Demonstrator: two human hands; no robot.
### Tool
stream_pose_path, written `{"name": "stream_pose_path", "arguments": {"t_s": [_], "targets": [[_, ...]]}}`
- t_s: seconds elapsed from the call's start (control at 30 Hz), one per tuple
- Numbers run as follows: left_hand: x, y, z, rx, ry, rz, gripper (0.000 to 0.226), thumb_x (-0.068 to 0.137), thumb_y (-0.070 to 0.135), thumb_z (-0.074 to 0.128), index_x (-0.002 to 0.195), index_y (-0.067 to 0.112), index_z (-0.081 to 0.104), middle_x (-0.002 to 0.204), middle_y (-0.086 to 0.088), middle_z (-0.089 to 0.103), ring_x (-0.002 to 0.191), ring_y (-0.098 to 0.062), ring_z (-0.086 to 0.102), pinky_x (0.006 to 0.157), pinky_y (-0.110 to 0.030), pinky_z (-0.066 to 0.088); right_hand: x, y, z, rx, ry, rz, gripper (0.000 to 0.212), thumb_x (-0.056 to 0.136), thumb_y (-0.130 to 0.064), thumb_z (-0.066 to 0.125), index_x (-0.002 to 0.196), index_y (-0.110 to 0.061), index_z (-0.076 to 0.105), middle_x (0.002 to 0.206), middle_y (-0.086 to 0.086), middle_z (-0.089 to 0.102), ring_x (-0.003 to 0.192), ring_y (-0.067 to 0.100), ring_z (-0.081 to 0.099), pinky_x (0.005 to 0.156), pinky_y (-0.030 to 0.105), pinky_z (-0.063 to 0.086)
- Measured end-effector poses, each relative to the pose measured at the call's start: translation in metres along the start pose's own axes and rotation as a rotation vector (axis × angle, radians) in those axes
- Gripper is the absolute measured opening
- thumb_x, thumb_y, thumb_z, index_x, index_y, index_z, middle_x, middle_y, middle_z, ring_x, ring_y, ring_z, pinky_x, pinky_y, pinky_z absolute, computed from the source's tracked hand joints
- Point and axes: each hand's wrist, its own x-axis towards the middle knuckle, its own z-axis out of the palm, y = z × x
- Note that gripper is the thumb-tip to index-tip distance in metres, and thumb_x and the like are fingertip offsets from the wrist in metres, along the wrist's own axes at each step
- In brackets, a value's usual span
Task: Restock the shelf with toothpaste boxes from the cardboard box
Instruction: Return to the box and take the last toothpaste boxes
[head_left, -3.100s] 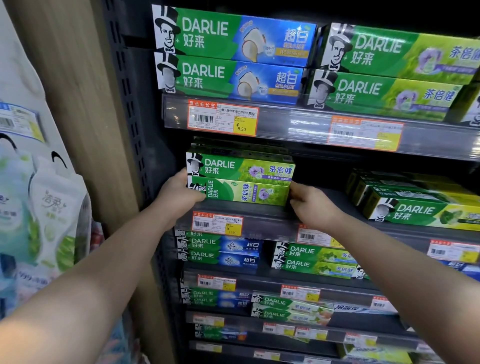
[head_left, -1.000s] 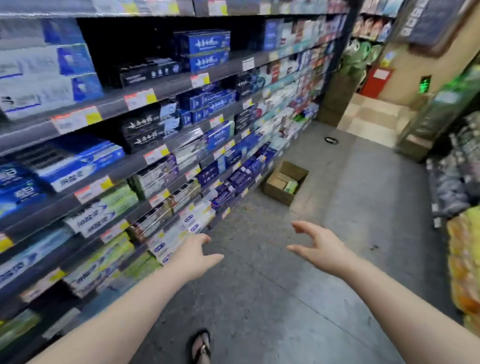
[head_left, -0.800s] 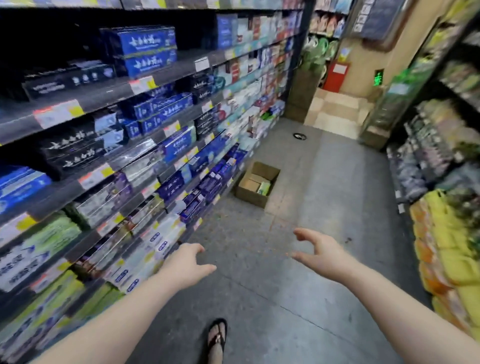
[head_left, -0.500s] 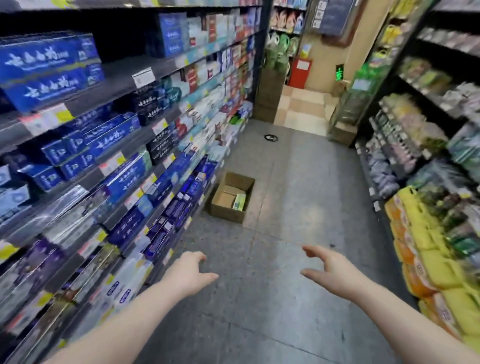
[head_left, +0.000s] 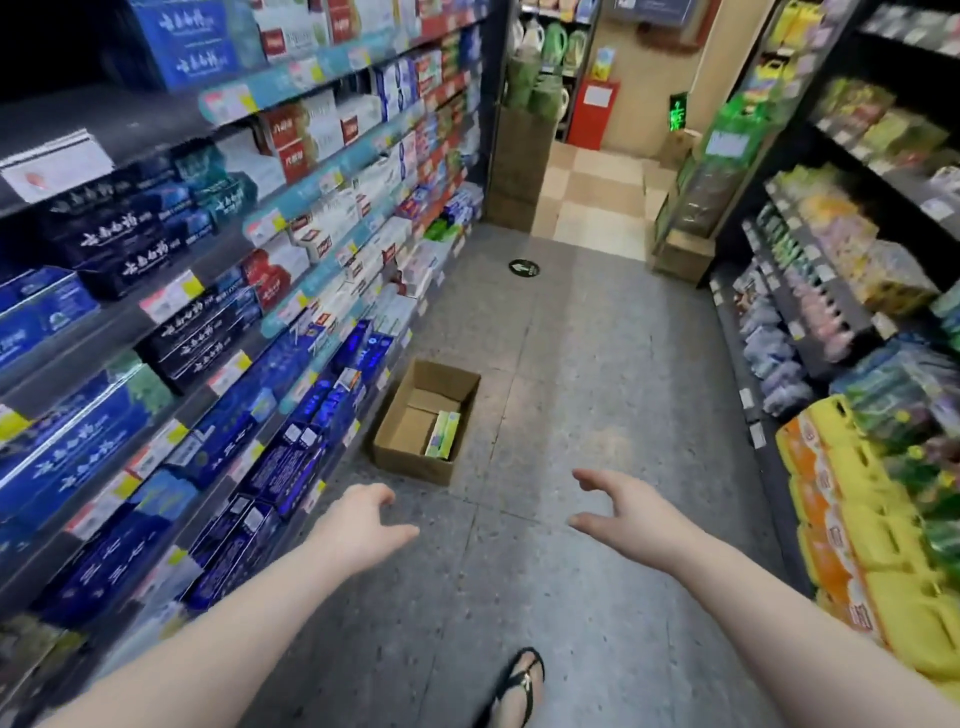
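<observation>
Cardboard box (head_left: 410, 466) stands on the grey floor (head_left: 582, 374) at 12 o'clock, against the foot of the toothpaste shelf (head_left: 291, 307) that runs along 9 o'clock. Green toothpaste boxes (head_left: 443, 434) lie against its right inner wall; the rest of the interior shows bare cardboard. Left hand (head_left: 363, 525) and right hand (head_left: 623, 512) are both released, fingers spread, grasping nothing, short of the box. Change: half a second ago the box sat farther up the aisle; it is now near. Judgement: the person is returning for stock; next, bend and grasp the green boxes.
</observation>
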Motion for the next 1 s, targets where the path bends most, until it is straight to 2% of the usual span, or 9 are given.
{"name": "stream_pose_path", "arguments": {"t_s": [0.33,0.6,0.83,1.0], "targets": [[0.138,0.109,-0.015,-0.113,0.087,-0.138,0.058,0.077,0.046,0.065,0.126,0.017,0.052,0.134,-0.006,0.052,0.120,-0.023,0.053,0.101,-0.036,0.043,0.184,0.047,-0.124,-0.100,-0.125,-0.115,0.061,0.084,-0.030,0.060,0.138,-0.017,0.034,0.140,0.004,0.045,0.130,0.017,0.041,0.103,0.024,0.031],[0.240,0.101,-0.030,-0.150,0.059,-0.315,0.056,0.077,0.046,0.064,0.126,0.019,0.052,0.133,-0.006,0.054,0.120,-0.022,0.053,0.100,-0.034,0.044,0.342,0.035,-0.160,-0.209,-0.218,-0.235,0.062,0.083,-0.030,0.061,0.137,-0.015,0.036,0.140,0.005,0.046,0.130,0.016,0.042,0.105,0.024,0.030],[0.360,0.099,-0.057,-0.312,-0.011,-0.479,0.059,0.082,0.036,0.064,0.132,0.012,0.045,0.140,-0.012,0.046,0.126,-0.025,0.047,0.104,-0.031,0.037,0.493,0.013,-0.186,-0.285,-0.319,-0.221,0.061,0.082,-0.031,0.062,0.136,-0.019,0.037,0.138,0.004,0.048,0.128,0.017,0.043,0.106,0.026,0.032],[0.442,0.116,-0.091,-0.376,0.074,-0.532,0.053,0.083,0.030,0.065,0.130,0.013,0.046,0.138,-0.011,0.044,0.123,-0.026,0.048,0.098,-0.032,0.040,0.590,-0.012,-0.189,-0.357,-0.408,-0.268,0.061,0.082,-0.028,0.062,0.137,-0.017,0.037,0.140,0.004,0.047,0.129,0.016,0.043,0.106,0.027,0.032]]}}
